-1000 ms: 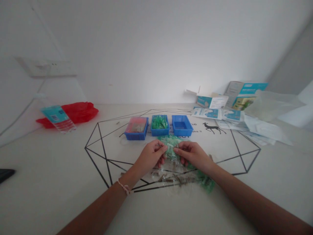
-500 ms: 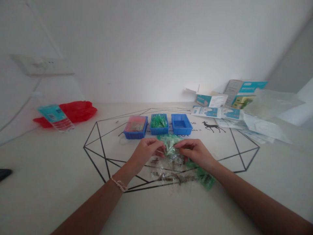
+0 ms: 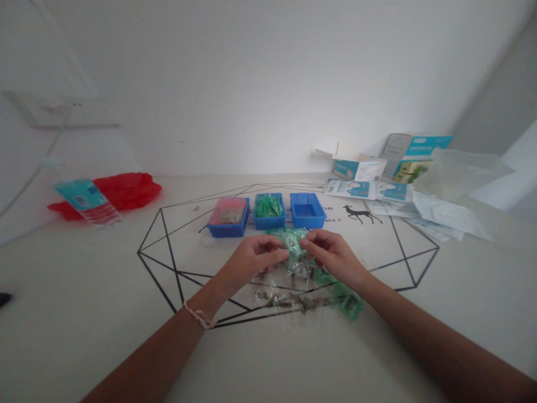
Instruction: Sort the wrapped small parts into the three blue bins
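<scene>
Drawn closer, left hand [image 3: 251,260] and right hand [image 3: 333,256] curl half-shut over green plastic packets [image 3: 291,240] on the white tabletop [image 3: 84,268], hold unclear.

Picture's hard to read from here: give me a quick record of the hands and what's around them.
left hand: fingertips at green-tinted plastic packets, grip unclear
right hand: pinching those packets
below hands: loose clear packets with brown parts
ahead: three blue trays, middle one holding green pieces
</scene>
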### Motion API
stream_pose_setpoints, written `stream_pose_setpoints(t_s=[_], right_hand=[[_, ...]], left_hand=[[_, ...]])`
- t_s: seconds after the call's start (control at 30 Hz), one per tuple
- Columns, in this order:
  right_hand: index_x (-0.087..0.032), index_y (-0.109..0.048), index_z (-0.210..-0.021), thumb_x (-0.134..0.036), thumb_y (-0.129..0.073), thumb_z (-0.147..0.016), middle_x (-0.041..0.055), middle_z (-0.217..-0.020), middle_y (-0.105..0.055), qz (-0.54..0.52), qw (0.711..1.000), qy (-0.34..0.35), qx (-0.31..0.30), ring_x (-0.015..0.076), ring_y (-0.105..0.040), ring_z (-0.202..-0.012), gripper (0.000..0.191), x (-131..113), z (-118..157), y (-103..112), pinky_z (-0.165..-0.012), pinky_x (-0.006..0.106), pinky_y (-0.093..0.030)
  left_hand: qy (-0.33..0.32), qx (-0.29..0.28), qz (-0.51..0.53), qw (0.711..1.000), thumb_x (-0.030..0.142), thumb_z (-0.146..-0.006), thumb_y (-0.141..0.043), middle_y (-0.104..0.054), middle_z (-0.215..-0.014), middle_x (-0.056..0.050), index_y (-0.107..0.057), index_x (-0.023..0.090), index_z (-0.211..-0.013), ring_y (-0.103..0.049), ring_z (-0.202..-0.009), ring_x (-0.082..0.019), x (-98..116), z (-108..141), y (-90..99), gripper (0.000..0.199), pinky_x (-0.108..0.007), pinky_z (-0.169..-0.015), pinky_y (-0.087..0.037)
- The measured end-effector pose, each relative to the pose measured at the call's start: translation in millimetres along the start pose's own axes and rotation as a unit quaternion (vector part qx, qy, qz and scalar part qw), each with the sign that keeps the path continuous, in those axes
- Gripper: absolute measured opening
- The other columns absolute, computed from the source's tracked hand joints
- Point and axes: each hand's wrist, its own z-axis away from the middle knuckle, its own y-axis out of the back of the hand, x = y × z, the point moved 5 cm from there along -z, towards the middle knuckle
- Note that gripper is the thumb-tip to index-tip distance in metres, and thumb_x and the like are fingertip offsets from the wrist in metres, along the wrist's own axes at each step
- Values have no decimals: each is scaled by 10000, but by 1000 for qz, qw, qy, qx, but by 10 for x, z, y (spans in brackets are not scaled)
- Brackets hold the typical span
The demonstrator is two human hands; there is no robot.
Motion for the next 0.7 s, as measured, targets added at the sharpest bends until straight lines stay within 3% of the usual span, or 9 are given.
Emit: stream_pose_setpoints(t_s=[0.07, 0.17, 0.4, 0.7], right_hand=[[-214, -543, -769, -616, -668, -809, -1, -629, -637, -34, 998, -47, -41, 112, -524, -462, 424, 20, 19, -49, -384, 210, -346], [-211, -531, -793, -635, -686, -780, 17, -672, -690, -52, 995, -64, -52, 109, -541, -435, 452, 21, 32, -81, -350, 201, -331], [-197, -576, -830, -586, -670, -803, 7, -647, -679, -43, 995, -72, -59, 99, -527, -418, 401, 62, 38, -129, -368, 206, -339], [-191, -594, -804, -513, -654, -827, -35, -544, -570, -12, 997, -56, -44, 91, -476, -422, 329, 79, 36, -88, -394, 202, -360]], left_hand=[[-6, 9, -1, 1000, 374, -683, -791, -612, -655, 19, -663, 159, -740, -538, -526, -90, 24, 5, -17, 257, -218, -500, -431], [-6, 30, 28, 999, 352, -661, -804, -635, -657, 14, -618, 165, -700, -603, -572, -113, 23, 0, -23, 266, -237, -564, -500], [40, 44, 22, 998, 329, -653, -788, -632, -565, 9, -595, 163, -687, -550, -461, -96, -76, -37, 56, 256, -216, -469, -453], [-41, 228, -3, 973, 261, -583, -775, -604, -593, 36, -554, 167, -626, -619, -519, -119, 43, -112, 465, 244, -246, -541, -539]])
